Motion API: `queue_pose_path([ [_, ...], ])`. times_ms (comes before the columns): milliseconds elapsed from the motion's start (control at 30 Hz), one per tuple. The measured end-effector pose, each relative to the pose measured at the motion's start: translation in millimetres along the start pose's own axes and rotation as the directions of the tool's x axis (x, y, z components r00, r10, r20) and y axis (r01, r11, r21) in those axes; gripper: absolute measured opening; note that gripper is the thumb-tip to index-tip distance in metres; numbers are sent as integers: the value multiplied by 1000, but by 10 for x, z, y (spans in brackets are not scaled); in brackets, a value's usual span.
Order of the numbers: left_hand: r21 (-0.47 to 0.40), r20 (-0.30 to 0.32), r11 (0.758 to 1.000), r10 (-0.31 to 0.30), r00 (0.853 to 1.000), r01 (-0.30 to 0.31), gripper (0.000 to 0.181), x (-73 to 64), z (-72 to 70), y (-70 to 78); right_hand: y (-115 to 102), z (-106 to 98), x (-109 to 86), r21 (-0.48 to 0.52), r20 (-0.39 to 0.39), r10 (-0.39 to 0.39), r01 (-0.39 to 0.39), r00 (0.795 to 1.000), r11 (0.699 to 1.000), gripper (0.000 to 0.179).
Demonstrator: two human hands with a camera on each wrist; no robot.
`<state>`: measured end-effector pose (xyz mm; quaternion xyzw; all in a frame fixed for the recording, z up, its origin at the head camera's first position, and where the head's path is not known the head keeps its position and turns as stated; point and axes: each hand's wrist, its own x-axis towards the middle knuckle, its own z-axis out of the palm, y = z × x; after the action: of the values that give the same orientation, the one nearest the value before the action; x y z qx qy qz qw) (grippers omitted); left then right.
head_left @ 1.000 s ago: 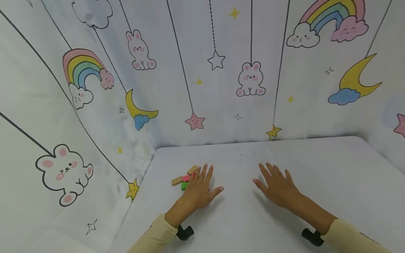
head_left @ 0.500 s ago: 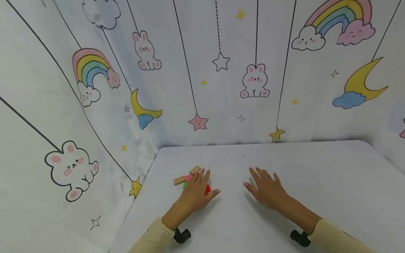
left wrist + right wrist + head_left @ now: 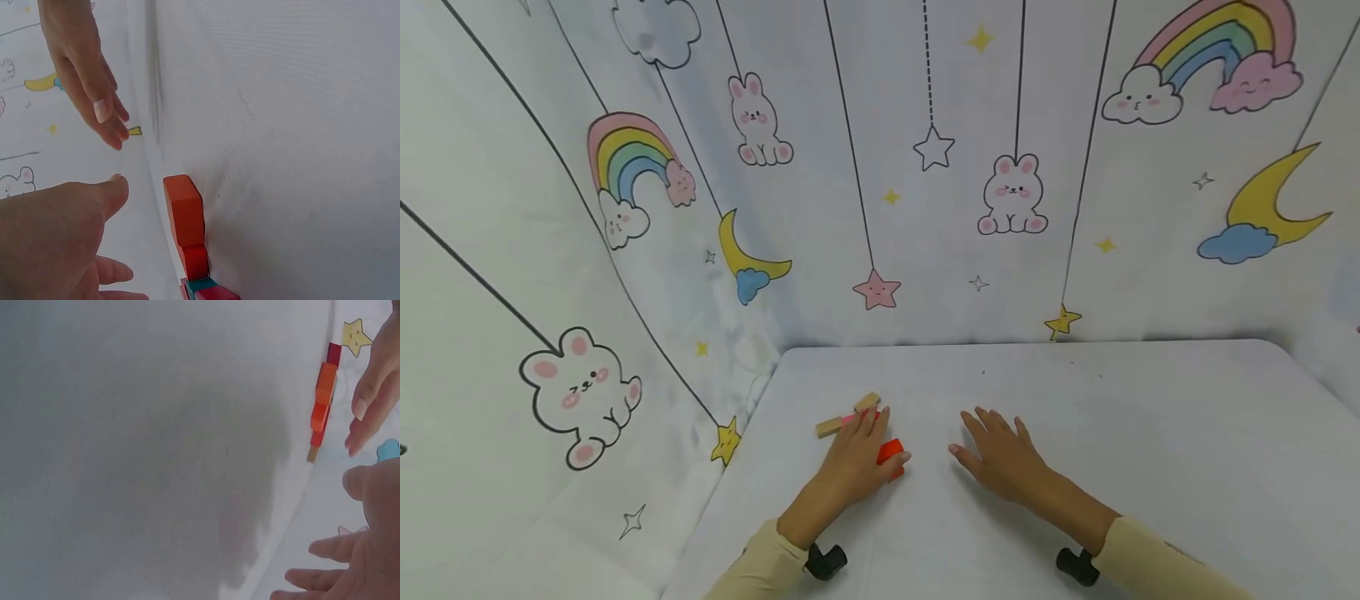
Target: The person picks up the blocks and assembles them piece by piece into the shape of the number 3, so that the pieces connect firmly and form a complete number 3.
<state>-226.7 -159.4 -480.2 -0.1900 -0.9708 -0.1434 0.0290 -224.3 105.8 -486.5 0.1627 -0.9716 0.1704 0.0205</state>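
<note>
In the head view my left hand (image 3: 853, 458) is over a small group of toy blocks, fingers extended and thumb out to the side. An orange-red block (image 3: 890, 451) shows beside its thumb, and a plain wooden block (image 3: 830, 427) sticks out past the fingers on the left. Part of the group is hidden under the hand. My right hand (image 3: 1003, 458) is to the right of the blocks, its fingers spread and nothing in it. From the left wrist, an orange block (image 3: 186, 212), a red block (image 3: 195, 261) and a teal block (image 3: 200, 285) appear in a row below the hand.
The blocks lie on a white-covered table (image 3: 1150, 417). Behind it and to the left hangs a white cloth (image 3: 820, 167) printed with rabbits, stars, moons and rainbows. A black wrist device (image 3: 826, 562) sits under the left sleeve, another black device (image 3: 1077, 567) under the right.
My right hand has moved left, closer to the left hand. The left hand has shifted slightly left and lower, covering the green block and baring the orange-red one. The head view has shifted a little.
</note>
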Motion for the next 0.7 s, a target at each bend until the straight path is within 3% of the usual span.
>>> queue_pose_path([
  [233, 6, -20, 1000, -8, 1000, 8, 78, -27, 3, -81, -130, 94, 46, -5, 12, -16, 16, 1000, 1000, 66],
  [700, 68, -108, 997, 48, 993, -41, 61, -54, 51, -173, -455, 273, 142, -10, -2, -50, 50, 999, 999, 59],
])
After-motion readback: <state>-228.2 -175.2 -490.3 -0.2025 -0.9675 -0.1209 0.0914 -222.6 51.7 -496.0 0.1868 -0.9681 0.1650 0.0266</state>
